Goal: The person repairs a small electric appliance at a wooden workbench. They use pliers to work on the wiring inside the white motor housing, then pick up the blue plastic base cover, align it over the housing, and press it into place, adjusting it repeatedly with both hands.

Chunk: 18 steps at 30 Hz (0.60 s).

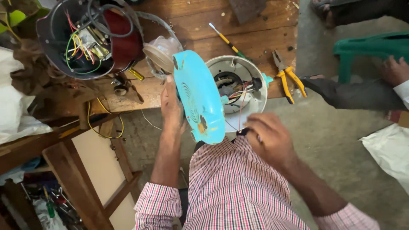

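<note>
My left hand [171, 108] holds a light blue round plastic cover [199, 96] on edge, fingers behind its back face. Right beside it lies the white round appliance base [251, 102], open, with a dark motor part and red and black wires showing inside. My right hand [269, 137] hovers just below the white base with fingers curled loosely; it looks blurred and I see nothing gripped in it, though thin wires run down toward it.
The wooden workbench [204, 25] carries an opened dark appliance [87, 38] full of coloured wires, a clear plastic jar [164, 51], a yellow-striped screwdriver [226, 40] and yellow-handled pliers [287, 76]. Another person's hand [396, 70] rests by a green plastic stool [375, 47] at right.
</note>
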### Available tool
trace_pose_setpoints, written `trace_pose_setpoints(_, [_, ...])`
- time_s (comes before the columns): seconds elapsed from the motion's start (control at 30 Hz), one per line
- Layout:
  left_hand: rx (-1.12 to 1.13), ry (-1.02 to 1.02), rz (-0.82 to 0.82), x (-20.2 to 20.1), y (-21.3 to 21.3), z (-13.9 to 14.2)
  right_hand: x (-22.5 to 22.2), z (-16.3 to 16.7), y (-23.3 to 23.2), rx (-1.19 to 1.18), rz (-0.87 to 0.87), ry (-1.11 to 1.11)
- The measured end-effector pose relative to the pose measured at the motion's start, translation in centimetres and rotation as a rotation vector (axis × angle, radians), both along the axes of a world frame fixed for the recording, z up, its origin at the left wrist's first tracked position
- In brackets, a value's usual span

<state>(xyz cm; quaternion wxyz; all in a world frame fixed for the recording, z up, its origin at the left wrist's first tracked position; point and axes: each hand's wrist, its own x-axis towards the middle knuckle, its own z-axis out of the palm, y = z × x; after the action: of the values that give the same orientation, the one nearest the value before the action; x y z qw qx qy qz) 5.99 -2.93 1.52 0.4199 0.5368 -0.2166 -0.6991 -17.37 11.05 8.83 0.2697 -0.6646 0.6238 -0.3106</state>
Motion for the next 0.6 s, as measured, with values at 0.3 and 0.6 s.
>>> trace_pose_setpoints(0.3, [0.059, 0.139, -0.049, -2.0, -1.6, -0.4, -2.5, -0.5, -7.0, 0.253, 0.476, 0.573])
trace_pose_setpoints(0.6, [-0.011, 0.271, -0.002, -5.0, -3.1, -0.8, -2.4, -5.3, -9.6, 0.571, 0.621, 0.442])
